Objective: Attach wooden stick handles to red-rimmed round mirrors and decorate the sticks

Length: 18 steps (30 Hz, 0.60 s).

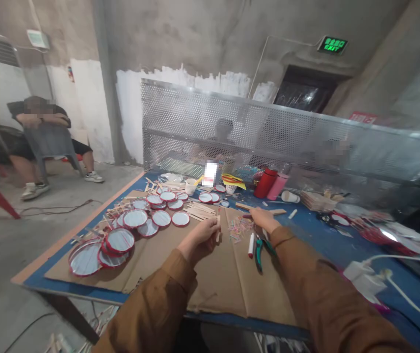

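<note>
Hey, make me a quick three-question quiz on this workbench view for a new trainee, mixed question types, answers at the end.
1. What does the left hand hold?
A) the white marker
B) a slim pale stick
C) the green-handled pliers

2. True or false: the right hand is wrapped around the red bottle.

3. Fill in the blank: the round pieces heaped on the left part of the cardboard have ____ rims.

Key:
1. B
2. False; that hand is beside the small coloured pieces, and the bottle stands farther back.
3. red
</note>
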Each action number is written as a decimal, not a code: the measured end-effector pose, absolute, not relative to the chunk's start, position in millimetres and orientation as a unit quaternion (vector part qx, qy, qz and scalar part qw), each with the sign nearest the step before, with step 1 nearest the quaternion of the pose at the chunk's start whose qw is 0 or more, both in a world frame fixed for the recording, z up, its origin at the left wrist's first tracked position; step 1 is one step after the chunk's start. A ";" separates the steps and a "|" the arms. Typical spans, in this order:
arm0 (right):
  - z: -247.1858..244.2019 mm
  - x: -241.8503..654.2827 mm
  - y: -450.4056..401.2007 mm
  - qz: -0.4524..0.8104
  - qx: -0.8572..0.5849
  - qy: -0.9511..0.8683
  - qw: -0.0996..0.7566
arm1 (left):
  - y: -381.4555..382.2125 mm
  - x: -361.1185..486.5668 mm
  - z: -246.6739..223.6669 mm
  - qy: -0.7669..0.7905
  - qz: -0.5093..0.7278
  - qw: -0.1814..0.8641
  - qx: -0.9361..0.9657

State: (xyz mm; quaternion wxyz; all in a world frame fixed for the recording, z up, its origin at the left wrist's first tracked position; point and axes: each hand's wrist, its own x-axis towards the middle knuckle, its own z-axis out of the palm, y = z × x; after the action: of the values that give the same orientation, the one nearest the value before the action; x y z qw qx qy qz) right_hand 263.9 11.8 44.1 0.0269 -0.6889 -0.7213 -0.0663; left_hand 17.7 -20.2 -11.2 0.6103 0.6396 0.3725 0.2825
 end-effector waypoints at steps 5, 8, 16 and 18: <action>40.8 282.2 24.2 -0.037 -0.681 -0.731 -0.020 | -17.2 17.8 -15.9 0.384 0.291 0.603 0.635; 50.7 288.6 28.1 0.002 -0.676 -0.737 -0.008 | -14.6 14.6 -14.6 0.375 0.265 0.600 0.655; 74.9 249.0 14.1 0.527 -0.472 -0.655 0.266 | -12.4 8.4 -8.7 0.384 0.259 0.600 0.652; 73.9 226.6 7.5 0.618 -0.414 -0.580 0.334 | -11.8 7.3 -8.2 0.389 0.262 0.599 0.649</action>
State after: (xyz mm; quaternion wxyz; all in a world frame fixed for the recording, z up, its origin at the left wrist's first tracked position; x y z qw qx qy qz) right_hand 226.6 7.5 73.9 0.3336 -0.4135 -0.5795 0.6179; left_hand 7.3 -11.8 -8.2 0.5991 0.6487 0.3891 0.2622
